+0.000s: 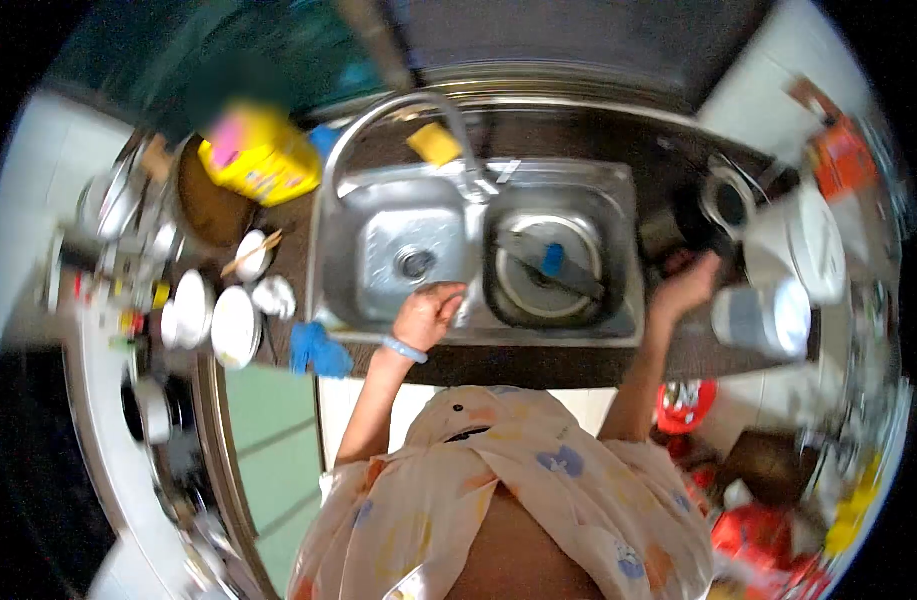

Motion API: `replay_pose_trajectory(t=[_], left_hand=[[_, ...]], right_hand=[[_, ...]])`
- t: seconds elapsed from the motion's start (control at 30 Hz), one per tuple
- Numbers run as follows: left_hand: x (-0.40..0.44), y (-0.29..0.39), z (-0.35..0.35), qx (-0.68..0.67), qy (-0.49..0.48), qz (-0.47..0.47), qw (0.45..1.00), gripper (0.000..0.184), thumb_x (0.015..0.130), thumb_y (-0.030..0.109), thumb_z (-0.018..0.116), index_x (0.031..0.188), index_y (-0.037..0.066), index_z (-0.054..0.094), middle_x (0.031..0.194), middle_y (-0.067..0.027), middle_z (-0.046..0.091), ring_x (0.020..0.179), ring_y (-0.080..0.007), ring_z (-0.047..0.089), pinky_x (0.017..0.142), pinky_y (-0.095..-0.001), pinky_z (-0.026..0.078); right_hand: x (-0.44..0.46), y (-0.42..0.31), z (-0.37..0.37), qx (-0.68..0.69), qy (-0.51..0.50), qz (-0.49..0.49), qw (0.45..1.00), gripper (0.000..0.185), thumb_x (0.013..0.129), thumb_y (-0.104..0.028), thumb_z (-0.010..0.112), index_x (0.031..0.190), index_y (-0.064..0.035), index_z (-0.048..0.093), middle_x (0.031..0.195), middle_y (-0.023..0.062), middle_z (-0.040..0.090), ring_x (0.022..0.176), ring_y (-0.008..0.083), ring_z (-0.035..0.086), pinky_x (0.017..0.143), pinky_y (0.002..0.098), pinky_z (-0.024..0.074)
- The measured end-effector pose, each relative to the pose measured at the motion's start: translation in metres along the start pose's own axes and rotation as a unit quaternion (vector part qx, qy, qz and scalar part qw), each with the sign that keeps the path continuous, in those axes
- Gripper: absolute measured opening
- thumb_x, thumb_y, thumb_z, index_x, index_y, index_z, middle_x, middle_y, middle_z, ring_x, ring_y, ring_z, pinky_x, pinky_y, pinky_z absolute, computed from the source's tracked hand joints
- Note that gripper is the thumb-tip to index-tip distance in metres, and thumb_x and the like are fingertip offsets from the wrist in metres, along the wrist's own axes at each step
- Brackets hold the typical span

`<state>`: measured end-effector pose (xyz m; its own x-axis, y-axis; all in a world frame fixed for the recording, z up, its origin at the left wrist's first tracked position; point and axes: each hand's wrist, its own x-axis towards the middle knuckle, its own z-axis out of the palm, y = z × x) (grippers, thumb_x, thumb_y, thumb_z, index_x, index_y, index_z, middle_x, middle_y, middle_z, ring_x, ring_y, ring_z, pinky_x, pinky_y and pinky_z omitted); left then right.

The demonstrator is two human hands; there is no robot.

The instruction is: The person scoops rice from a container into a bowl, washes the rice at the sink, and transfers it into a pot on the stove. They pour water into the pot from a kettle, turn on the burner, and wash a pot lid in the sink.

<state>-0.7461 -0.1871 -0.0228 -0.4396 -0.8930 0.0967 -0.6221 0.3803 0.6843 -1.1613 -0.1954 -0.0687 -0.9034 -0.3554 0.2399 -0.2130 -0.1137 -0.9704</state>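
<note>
My left hand (431,314) hovers at the front rim of the double sink (476,300), its fingers curled in with nothing visible in them. A bracelet (405,349) circles that wrist. At the right, my right hand (689,287) reaches across the counter beside a dark pot or kettle (676,232); motion blur hides whether its fingers touch it. Inside the right basin lies a round pan or basin (591,247) holding a dark long utensil (579,280) and a blue item (554,260). Wet metal shows in the left basin (409,222). The faucet (354,135) arches over it.
On the left counter stand a yellow bag (269,165), white bowls (237,327), chopsticks (254,254) and a blue cloth (320,350). A yellow sponge (435,144) lies behind the sink. White containers (764,317) stand at the right. A red basin (687,404) is below the counter.
</note>
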Motion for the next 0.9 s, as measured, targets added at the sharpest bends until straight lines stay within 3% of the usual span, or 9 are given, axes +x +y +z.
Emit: replay_pose_trajectory(t=[0.03, 0.07, 0.2, 0.27, 0.4, 0.47, 0.57, 0.67, 0.9], left_hand=[[-0.008, -0.009, 0.002, -0.017, 0.017, -0.001, 1.000, 0.020, 0.089, 0.012, 0.062, 0.107, 0.005, 0.067, 0.102, -0.0172, 0.068, 0.086, -0.0350, 0.067, 0.076, -0.0399, 0.053], [-0.015, -0.010, 0.002, -0.017, 0.032, -0.015, 0.999, 0.020, 0.089, 0.010, 0.061, 0.107, 0.004, 0.067, 0.102, -0.0169, 0.068, 0.084, -0.0354, 0.067, 0.075, -0.0403, 0.054], [-0.042, -0.020, 0.003, -0.002, 0.050, -0.051, 0.997, 0.020, 0.088, 0.006, 0.060, 0.106, 0.004, 0.067, 0.102, -0.0167, 0.068, 0.092, -0.0341, 0.066, 0.080, -0.0395, 0.053], [-0.058, -0.023, 0.002, 0.000, 0.057, -0.068, 0.996, 0.021, 0.087, 0.006, 0.060, 0.107, 0.003, 0.067, 0.104, -0.0172, 0.067, 0.094, -0.0342, 0.065, 0.081, -0.0396, 0.052], [-0.097, -0.022, -0.010, 0.013, 0.070, -0.109, 0.991, 0.022, 0.087, 0.008, 0.060, 0.108, 0.004, 0.065, 0.102, -0.0174, 0.067, 0.092, -0.0348, 0.065, 0.080, -0.0405, 0.052], [-0.118, -0.021, -0.019, 0.017, 0.090, -0.129, 0.987, 0.021, 0.087, 0.009, 0.060, 0.107, 0.003, 0.065, 0.102, -0.0179, 0.067, 0.090, -0.0355, 0.065, 0.078, -0.0409, 0.053], [-0.151, -0.026, -0.029, 0.003, 0.112, -0.147, 0.983, 0.021, 0.088, 0.010, 0.060, 0.107, 0.002, 0.065, 0.101, -0.0183, 0.067, 0.089, -0.0363, 0.065, 0.078, -0.0414, 0.053], [-0.189, -0.037, -0.035, 0.001, 0.147, -0.151, 0.978, 0.021, 0.090, 0.009, 0.059, 0.109, 0.002, 0.065, 0.102, -0.0179, 0.067, 0.090, -0.0362, 0.065, 0.079, -0.0415, 0.053], [-0.303, -0.068, -0.060, -0.006, 0.206, -0.199, 0.958, 0.025, 0.090, 0.011, 0.058, 0.112, 0.004, 0.064, 0.105, -0.0177, 0.066, 0.097, -0.0359, 0.063, 0.086, -0.0418, 0.051]], right_hand=[[0.009, -0.002, -0.009, 0.017, 0.014, 0.015, 1.000, 0.022, 0.097, -0.017, 0.047, 0.095, 0.0005, 0.061, 0.077, 0.0067, 0.059, 0.064, 0.0156, 0.054, 0.054, 0.0310, 0.0471], [0.020, 0.006, -0.014, 0.045, 0.022, 0.029, 0.998, 0.033, 0.097, -0.038, 0.052, 0.087, -0.0072, 0.061, 0.068, -0.0008, 0.052, 0.054, 0.0083, 0.044, 0.049, 0.0231, 0.0366], [0.046, -0.019, -0.014, 0.100, 0.016, 0.130, 0.986, 0.028, 0.096, -0.035, 0.051, 0.090, -0.0094, 0.061, 0.069, -0.0011, 0.052, 0.056, 0.0071, 0.045, 0.048, 0.0217, 0.0359], [0.069, 0.002, -0.021, 0.006, -0.016, -0.028, 0.999, 0.033, 0.095, -0.034, 0.051, 0.101, -0.0035, 0.062, 0.086, 0.0015, 0.057, 0.062, 0.0095, 0.047, 0.047, 0.0191, 0.0366], [0.028, -0.079, -0.017, 0.077, -0.043, 0.162, 0.983, 0.039, 0.096, -0.040, 0.049, 0.098, -0.0036, 0.061, 0.075, 0.0031, 0.056, 0.056, 0.0099, 0.044, 0.046, 0.0221, 0.0324], [0.044, -0.053, -0.041, 0.088, -0.108, 0.120, 0.983, 0.040, 0.097, -0.041, 0.048, 0.095, -0.0031, 0.060, 0.068, 0.0023, 0.050, 0.053, 0.0106, 0.040, 0.047, 0.0232, 0.0298], [0.003, -0.100, -0.049, -0.003, -0.146, 0.023, 0.989, 0.039, 0.096, -0.039, 0.050, 0.095, -0.0006, 0.059, 0.073, 0.0026, 0.051, 0.054, 0.0112, 0.040, 0.049, 0.0223, 0.0302], [-0.062, -0.178, -0.036, 0.151, -0.156, 0.126, 0.968, 0.041, 0.094, -0.047, 0.050, 0.073, -0.0110, 0.050, 0.060, -0.0032, 0.038, 0.051, 0.0077, 0.030, 0.048, 0.0247, 0.0237], [-0.203, -0.259, -0.013, 0.188, -0.311, 0.090, 0.927, 0.043, 0.095, -0.050, 0.048, 0.073, -0.0132, 0.047, 0.060, -0.0032, 0.038, 0.048, 0.0083, 0.027, 0.046, 0.0243, 0.0203]])
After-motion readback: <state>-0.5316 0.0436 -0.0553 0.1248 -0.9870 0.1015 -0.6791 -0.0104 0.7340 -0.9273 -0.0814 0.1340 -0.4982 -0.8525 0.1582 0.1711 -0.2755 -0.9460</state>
